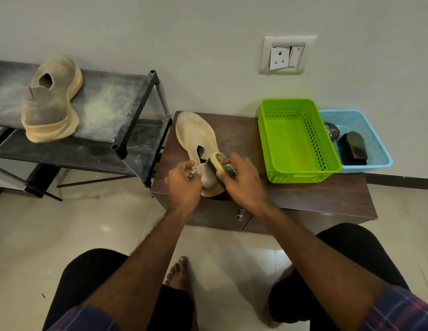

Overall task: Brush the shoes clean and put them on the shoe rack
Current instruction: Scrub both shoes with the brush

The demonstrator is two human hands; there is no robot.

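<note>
A tan shoe (196,137) is laid on the dark wooden bench (303,197), toe pointing toward 11 o'clock and heel nearest the person. Its heel end is pinched by the left hand (183,185), whose grip is closed on the collar edge. A brush (219,163) with a yellow back and dark bristles is clasped in the right hand (244,180), fingers curled around it, and is pressed against the heel side of the shoe at about 3 o'clock of the opening. A second shoe (50,99) of the same kind is set on the top shelf of the black shoe rack (134,111), at 9 o'clock from the bench. At 2 o'clock from the held shoe a green basket (296,139) is placed on the bench; just beside it, at 3 o'clock, a blue basket (375,139) is seen holding a round polish tin (332,131) and a black brush (354,148). A wall socket (285,54) is mounted above, at 12 o'clock.
</note>
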